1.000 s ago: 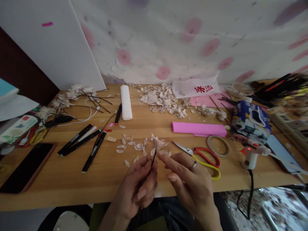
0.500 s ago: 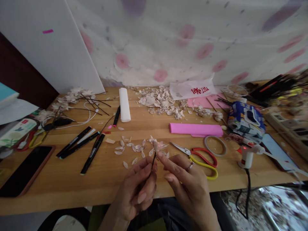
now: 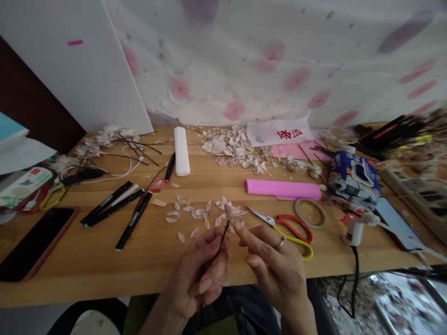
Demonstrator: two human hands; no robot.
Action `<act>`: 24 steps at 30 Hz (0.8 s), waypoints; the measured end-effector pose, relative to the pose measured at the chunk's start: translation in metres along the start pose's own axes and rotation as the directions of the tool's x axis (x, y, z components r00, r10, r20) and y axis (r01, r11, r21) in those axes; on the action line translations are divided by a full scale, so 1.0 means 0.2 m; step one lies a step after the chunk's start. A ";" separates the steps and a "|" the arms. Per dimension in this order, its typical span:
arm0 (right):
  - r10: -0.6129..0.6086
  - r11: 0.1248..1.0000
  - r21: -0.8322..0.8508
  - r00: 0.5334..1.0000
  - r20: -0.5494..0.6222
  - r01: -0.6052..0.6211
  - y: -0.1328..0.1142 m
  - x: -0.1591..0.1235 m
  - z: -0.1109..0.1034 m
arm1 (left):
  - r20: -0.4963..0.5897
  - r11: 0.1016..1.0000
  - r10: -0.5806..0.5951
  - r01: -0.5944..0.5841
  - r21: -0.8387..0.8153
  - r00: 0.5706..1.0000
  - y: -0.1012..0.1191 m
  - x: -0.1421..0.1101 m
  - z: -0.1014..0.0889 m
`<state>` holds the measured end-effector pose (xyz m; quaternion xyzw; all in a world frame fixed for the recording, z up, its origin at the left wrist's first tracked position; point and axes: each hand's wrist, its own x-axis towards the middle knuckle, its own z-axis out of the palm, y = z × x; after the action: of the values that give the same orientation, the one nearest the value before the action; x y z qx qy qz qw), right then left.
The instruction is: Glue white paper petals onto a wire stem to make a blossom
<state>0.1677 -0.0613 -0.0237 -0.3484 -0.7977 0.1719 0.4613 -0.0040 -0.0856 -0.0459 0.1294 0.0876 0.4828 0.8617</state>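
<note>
Near the table's front edge, my left hand (image 3: 199,272) pinches the dark thin stem (image 3: 225,234) of a small artificial flower. Pale pinkish, translucent petals (image 3: 231,210) spread from the stem's top. My right hand (image 3: 281,267) is beside it, index finger stretched toward the base of the petals, thumb apart from the finger. Whether that fingertip touches a petal is hard to tell. Behind the flower lie several loose petals (image 3: 199,214). Scissors (image 3: 293,228) with red and yellow handles rest just beyond my right hand.
Black markers (image 3: 134,221) and a phone (image 3: 37,244) lie left. A white roll (image 3: 181,151), a petal heap (image 3: 228,144) and a pink roll (image 3: 282,188) sit farther back. Rightward are a tape ring (image 3: 310,213), a glue gun (image 3: 354,228) and a blue wipes pack (image 3: 354,177).
My right hand has shifted slightly right, its thumb a little farther from the stem. My left hand keeps its hold on the flower. The camera view has turned slightly.
</note>
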 end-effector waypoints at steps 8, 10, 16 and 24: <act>-0.019 1.000 -0.010 0.999 0.044 0.019 0.02 0.01 0.01 | 0.047 1.000 -0.001 0.002 -0.019 0.999 -0.01 0.01 0.01; -0.022 1.000 -0.010 0.999 0.046 0.023 0.03 0.01 0.02 | 0.068 0.999 0.009 -0.007 -0.031 0.998 -0.01 0.01 0.00; -0.007 1.000 0.020 0.999 0.053 0.006 0.03 0.00 0.03 | 0.065 0.999 0.022 -0.020 -0.037 0.998 -0.02 0.00 -0.01; 0.017 0.999 0.046 0.997 0.072 -0.021 0.04 0.00 0.04 | 0.085 0.993 -0.022 0.032 -0.117 0.996 0.00 0.01 -0.03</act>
<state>0.1638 -0.0562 -0.0330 -0.3387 -0.8060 0.2072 0.4390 -0.0049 -0.0830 -0.0506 0.0971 0.0244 0.4696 0.8772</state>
